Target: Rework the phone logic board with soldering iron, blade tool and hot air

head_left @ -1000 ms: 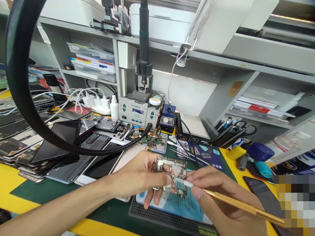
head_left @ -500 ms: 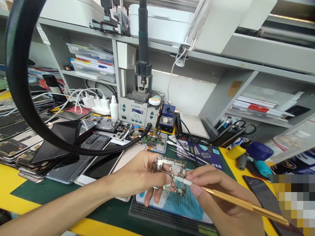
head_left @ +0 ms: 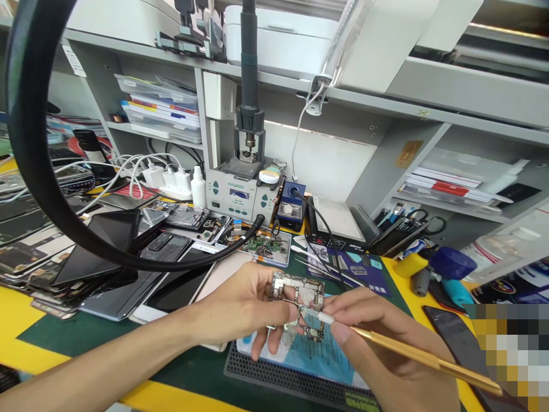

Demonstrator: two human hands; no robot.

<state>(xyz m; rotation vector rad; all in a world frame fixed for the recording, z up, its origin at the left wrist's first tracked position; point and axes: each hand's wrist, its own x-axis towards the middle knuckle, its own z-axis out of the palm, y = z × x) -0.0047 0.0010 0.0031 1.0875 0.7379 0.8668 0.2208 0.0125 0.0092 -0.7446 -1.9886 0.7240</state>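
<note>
My left hand (head_left: 244, 312) pinches a small phone circuit board (head_left: 300, 303) with metal shields, holding it upright above a blue mat (head_left: 313, 357). My right hand (head_left: 381, 343) grips a long gold-handled tool (head_left: 424, 360) like a pen. Its whitish tip touches the middle of the board's right side. Both hands hover low over the front of the bench.
A thick black hose (head_left: 38, 171) loops across the left. Stacked phones and screens (head_left: 107, 252) cover the left bench. A rework station (head_left: 238, 191), a parts tray (head_left: 266, 249), tweezers (head_left: 317, 266) and blue and yellow tools (head_left: 433, 269) lie behind. A dark phone (head_left: 454, 337) sits at right.
The tool's tip has slid slightly left along the board. Both hands and the board stay almost in place.
</note>
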